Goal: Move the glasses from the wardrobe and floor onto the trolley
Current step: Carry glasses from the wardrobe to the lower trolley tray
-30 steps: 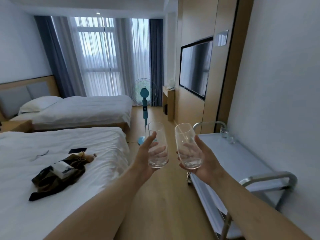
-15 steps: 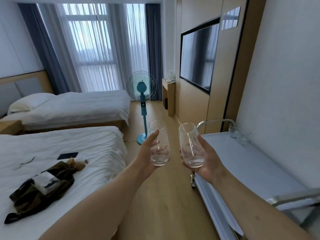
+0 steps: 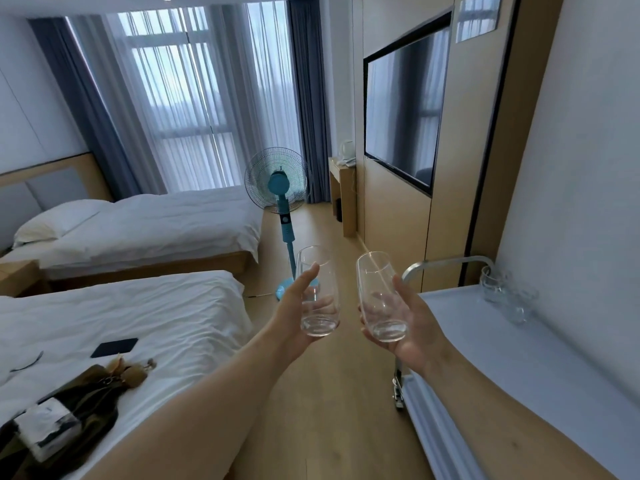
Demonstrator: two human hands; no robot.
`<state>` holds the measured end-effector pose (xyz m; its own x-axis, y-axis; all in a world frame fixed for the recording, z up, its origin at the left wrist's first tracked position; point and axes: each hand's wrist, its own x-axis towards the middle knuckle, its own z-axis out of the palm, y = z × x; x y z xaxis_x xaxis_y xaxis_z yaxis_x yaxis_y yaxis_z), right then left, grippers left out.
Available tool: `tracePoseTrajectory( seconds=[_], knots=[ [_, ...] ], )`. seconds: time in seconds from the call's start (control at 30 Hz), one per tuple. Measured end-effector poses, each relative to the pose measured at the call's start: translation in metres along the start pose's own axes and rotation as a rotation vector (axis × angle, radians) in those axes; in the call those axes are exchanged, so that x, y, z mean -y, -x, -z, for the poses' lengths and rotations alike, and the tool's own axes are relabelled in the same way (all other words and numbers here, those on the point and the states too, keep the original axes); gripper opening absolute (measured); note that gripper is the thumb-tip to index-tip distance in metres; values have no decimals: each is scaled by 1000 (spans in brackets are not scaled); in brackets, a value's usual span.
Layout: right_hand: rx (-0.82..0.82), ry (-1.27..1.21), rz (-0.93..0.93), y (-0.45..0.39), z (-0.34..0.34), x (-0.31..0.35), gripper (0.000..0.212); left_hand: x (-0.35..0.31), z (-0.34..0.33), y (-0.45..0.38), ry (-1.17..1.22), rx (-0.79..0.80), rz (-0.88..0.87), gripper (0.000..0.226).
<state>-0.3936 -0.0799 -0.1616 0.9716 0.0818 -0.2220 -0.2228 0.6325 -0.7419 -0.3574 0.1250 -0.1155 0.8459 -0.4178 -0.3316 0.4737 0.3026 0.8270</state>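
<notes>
Both hands have kept their glasses raised while the view has come nearer the trolley (image 3: 540,362), whose pale top now fills more of the right side, and the near handle seen a second ago has slid out of view.

Two white beds take up the left of the room: the near bed (image 3: 145,317) carries a dark garment (image 3: 79,407) with a white folded item on it and a dark phone (image 3: 114,347), and the far bed (image 3: 156,223) lies behind it under the curtained window (image 3: 187,98). On the right wall hangs a black television (image 3: 401,109) in a wooden panel. The trolley stands along the white wall, its curved metal handle (image 3: 450,262) at the far end, and a small cluster of clear glasses (image 3: 505,292) already sits on its top in the far corner. A teal pedestal fan (image 3: 277,188) stands on the wooden floor (image 3: 325,410) between the far bed and a small desk.

Out over the floor, just left of the trolley, the left hand (image 3: 298,317) grips the left glass (image 3: 317,292) upright, thumb up one side and fingers curled round the back. Beside it, not touching, the right hand (image 3: 412,327) grips the right glass (image 3: 379,296), tilted slightly leftward, its fingers wrapped round the lower body. Both glasses look empty.
</notes>
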Motion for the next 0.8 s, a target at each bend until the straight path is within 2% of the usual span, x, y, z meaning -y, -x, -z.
tracePoseTrajectory(
  seconds=[0.1,0.2,0.43,0.57,0.63,0.73,0.8],
  knots=[
    [-21,-8,-1,-16,13,9,80,-3,-5,-26,5,-36,-7,89],
    [-55,-17,0,-28,27,8,79,0,-1,-52,-26,11,10,93],
    [-134,-18,11,-69,59,-7,76,1,13,-133,-66,-15,100,89],
    [-177,-43,66,-101,61,-4,67,-8,23,-187,-116,69,158,87],
    [-180,-70,92,-116,60,-4,55,-14,27,-216,-119,110,197,83],
    [-202,-102,139,-139,60,-2,47,-26,33,-255,-112,272,279,70],
    [-147,-136,142,-154,58,1,48,-34,38,-277,-139,349,297,71]
  ],
)
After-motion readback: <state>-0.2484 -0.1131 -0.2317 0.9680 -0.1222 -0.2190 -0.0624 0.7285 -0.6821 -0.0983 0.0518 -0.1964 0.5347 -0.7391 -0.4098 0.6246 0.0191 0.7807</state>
